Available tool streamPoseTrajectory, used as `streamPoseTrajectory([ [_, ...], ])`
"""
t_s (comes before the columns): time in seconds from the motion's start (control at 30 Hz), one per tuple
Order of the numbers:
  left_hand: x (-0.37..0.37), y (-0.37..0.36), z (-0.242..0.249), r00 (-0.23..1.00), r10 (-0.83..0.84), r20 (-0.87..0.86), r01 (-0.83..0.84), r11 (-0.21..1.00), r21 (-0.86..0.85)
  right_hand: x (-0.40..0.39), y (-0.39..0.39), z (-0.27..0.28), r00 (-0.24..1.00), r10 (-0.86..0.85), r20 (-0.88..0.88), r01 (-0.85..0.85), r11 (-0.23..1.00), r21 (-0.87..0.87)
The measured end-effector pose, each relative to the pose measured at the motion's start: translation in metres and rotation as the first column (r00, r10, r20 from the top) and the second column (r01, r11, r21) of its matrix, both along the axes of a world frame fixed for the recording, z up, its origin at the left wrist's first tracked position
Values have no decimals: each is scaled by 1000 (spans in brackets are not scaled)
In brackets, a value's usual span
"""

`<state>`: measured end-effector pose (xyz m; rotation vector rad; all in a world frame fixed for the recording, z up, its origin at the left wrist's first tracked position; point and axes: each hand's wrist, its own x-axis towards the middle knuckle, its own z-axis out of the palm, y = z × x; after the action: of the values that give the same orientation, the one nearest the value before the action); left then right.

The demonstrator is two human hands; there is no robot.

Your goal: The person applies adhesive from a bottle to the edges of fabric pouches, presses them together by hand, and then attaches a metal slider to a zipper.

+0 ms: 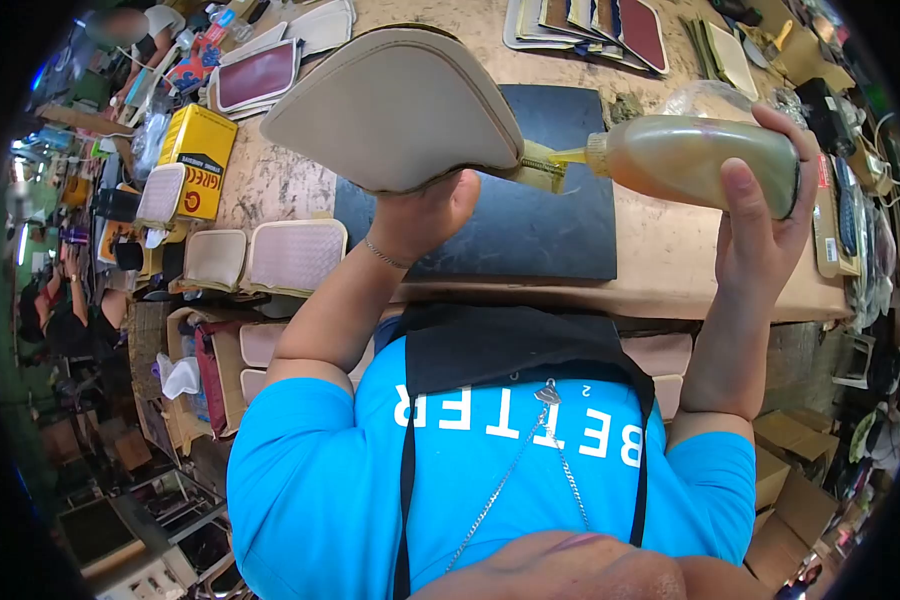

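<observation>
Head view: your left hand [425, 222] has the pouch [395, 115] up over the bench [270, 182], fingers mostly hidden; your right hand [765, 228] grips the bottle [685, 160], nozzle [572, 156] by the zip [532, 168]. Squeezing too hard or wobbling could gum that up imo.

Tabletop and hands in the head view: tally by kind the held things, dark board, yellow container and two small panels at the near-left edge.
Bottle in right hand: 1
Beige piece in left hand: 1
Dark board: 1
Yellow container: 1
Small panels: 2
Total: 6
</observation>
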<state>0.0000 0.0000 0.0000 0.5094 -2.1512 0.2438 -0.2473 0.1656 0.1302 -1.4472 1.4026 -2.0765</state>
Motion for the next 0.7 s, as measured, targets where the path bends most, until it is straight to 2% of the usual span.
streamPoseTrajectory([
  [0.17,-1,3,0,1000,26,2,-26,999,-19,3,7,0,999,35,-9,-35,999,39],
  [0.27,-5,3,5,1000,22,-1,-22,1000,20,5,4,-3,992,-25,-126,24,1000,-10],
  [0.37,-3,8,6,993,98,60,-99,995,20,-2,11,-10,988,50,-147,-39,997,73],
  [0.47,-3,12,7,990,85,115,-96,991,91,-19,19,-23,999,-18,-40,23,993,112],
  [0.57,-5,13,2,998,19,64,-31,980,196,-51,29,-46,929,-55,366,52,998,19],
  [0.6,-5,15,3,998,-30,51,18,978,207,-56,33,-50,906,-96,412,114,993,-20],
  [0.7,-13,17,11,976,-171,-136,213,889,405,-95,54,-101,918,-334,214,318,942,103],
])
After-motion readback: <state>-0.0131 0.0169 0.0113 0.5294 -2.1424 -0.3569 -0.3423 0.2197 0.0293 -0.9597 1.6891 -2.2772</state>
